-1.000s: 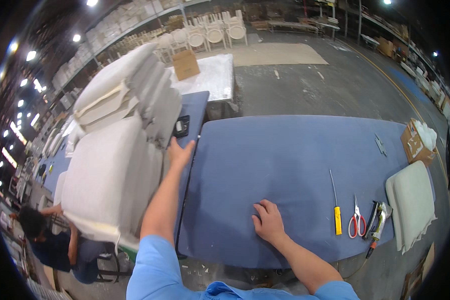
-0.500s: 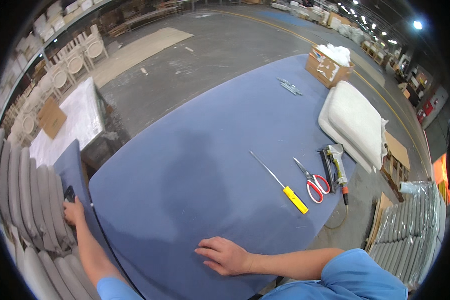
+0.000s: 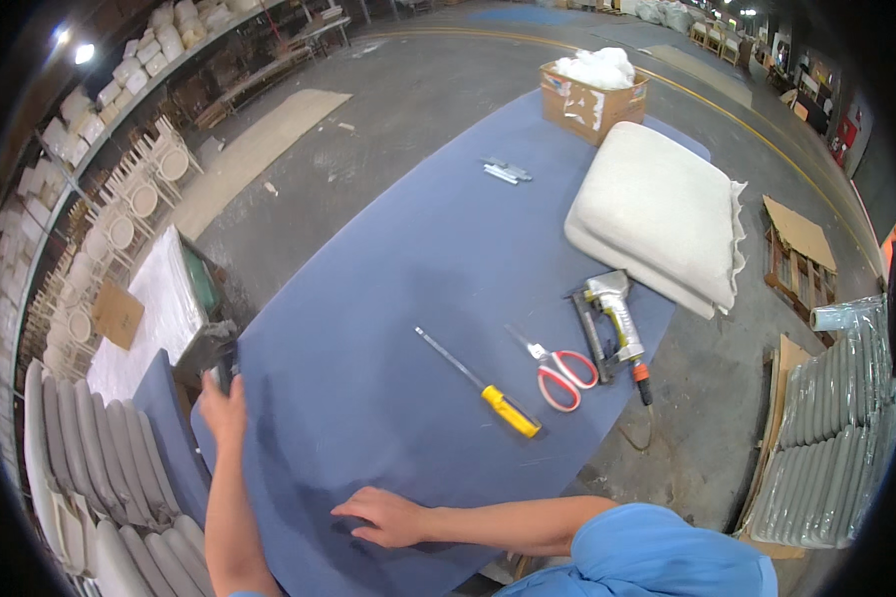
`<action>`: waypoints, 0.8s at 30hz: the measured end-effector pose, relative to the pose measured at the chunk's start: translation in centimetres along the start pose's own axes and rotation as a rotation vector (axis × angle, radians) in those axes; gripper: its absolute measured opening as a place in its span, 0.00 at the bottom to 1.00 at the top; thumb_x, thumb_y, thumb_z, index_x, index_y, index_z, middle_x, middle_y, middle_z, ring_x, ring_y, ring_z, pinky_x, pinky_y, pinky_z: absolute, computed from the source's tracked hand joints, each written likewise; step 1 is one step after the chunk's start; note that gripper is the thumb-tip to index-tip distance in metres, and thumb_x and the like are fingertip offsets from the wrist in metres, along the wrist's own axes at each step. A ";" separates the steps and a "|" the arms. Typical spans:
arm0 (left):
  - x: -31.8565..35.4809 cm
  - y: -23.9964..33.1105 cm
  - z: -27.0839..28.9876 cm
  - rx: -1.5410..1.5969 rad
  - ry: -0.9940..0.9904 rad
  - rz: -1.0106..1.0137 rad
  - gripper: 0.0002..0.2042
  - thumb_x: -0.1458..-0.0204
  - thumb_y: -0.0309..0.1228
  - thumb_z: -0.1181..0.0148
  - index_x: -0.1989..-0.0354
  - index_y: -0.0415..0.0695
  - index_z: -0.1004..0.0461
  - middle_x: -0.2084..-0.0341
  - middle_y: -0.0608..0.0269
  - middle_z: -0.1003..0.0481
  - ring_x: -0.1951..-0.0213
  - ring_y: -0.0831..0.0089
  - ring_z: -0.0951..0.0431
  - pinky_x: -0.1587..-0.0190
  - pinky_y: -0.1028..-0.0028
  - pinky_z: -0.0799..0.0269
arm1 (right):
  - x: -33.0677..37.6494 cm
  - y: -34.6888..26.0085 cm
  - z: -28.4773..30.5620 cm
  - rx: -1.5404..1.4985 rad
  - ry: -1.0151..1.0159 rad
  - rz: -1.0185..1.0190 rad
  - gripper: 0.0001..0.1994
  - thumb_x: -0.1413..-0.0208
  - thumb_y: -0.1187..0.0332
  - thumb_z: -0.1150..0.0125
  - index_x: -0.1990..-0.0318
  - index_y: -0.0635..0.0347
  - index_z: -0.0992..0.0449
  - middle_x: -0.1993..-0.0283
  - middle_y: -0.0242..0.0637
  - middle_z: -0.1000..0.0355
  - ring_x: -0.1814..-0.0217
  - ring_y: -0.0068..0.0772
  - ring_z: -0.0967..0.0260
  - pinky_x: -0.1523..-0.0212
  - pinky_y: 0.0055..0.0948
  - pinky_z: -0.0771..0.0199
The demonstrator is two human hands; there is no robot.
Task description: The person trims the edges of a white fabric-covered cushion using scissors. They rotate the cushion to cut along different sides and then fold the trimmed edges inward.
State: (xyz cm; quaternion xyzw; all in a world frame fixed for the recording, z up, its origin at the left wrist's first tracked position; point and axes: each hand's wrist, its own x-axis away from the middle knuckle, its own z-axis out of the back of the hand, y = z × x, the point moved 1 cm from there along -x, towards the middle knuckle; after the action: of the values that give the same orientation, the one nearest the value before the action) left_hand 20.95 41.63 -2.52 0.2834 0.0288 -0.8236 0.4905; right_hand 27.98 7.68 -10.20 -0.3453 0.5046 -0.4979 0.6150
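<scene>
My left hand (image 3: 225, 410) is closed around a small dark object (image 3: 223, 376) above the left edge of the blue-covered table (image 3: 368, 328); its exact kind is too small to make out. Near the front of the table my right hand (image 3: 386, 517) hovers over or rests on the cloth, fingers apart and nothing in them. Ahead of it lie a yellow-handled screwdriver (image 3: 480, 384), red-and-white-handled scissors (image 3: 560, 378) and a pneumatic staple gun (image 3: 612, 316) with its hose attached. Neither hand touches these tools.
White padded pieces (image 3: 657, 209) are stacked at the right table edge, beside a cardboard box (image 3: 592, 104) of white stuffing. Staple strips (image 3: 506, 171) lie farther back. Grey cushions (image 3: 100, 448) stand at left, plastic-wrapped ones (image 3: 816, 438) at right. A plastic-covered table (image 3: 149, 308) stands left.
My left hand has risen from beside the grey cushions to the table's left edge, bringing the dark object along. The view has shifted; my right hand stays over the table front.
</scene>
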 end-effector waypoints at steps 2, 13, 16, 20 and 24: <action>-0.2 8.8 -1.5 0.119 -0.095 -0.154 0.35 0.45 0.44 0.31 0.35 0.32 0.34 0.52 0.31 0.23 0.49 0.35 0.23 0.44 0.50 0.28 | 1.1 -0.8 3.2 -0.117 0.101 0.021 0.19 0.37 0.66 0.38 0.40 0.59 0.26 0.46 0.44 0.25 0.42 0.49 0.29 0.40 0.43 0.29; 1.1 49.8 -12.3 0.392 -0.318 -0.359 0.40 0.44 0.52 0.35 0.31 0.36 0.37 0.51 0.30 0.25 0.47 0.36 0.26 0.41 0.48 0.32 | 24.6 1.0 44.9 0.409 0.963 -0.461 0.08 0.37 0.69 0.38 0.54 0.60 0.17 0.64 0.41 0.19 0.63 0.33 0.20 0.63 0.33 0.23; 0.6 58.1 -15.6 0.430 -0.371 -0.380 0.38 0.44 0.51 0.36 0.33 0.35 0.36 0.51 0.30 0.25 0.46 0.36 0.27 0.40 0.48 0.33 | 25.9 4.3 45.2 0.660 0.947 -0.440 0.07 0.39 0.67 0.36 0.58 0.58 0.17 0.64 0.44 0.19 0.64 0.44 0.20 0.62 0.37 0.21; -1.2 66.6 -20.5 0.406 -0.416 -0.384 0.34 0.43 0.51 0.36 0.38 0.35 0.33 0.50 0.28 0.26 0.45 0.35 0.28 0.39 0.47 0.34 | 24.9 6.5 44.1 0.876 1.055 -0.240 0.08 0.45 0.72 0.34 0.59 0.60 0.18 0.68 0.44 0.21 0.70 0.48 0.24 0.65 0.40 0.23; -3.0 72.9 -26.0 0.311 -0.405 -0.290 0.34 0.44 0.52 0.35 0.39 0.38 0.33 0.49 0.28 0.27 0.44 0.35 0.28 0.40 0.47 0.32 | 25.7 6.4 44.1 0.909 1.002 -0.318 0.12 0.47 0.74 0.35 0.54 0.58 0.16 0.57 0.44 0.18 0.56 0.46 0.20 0.49 0.41 0.24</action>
State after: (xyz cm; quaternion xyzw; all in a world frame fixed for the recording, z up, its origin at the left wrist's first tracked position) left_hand 93.54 14.75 -5.95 0.1779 -0.1560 -0.9194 0.3142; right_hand 72.09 -18.75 -12.12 0.1483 0.4122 -0.8434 0.3111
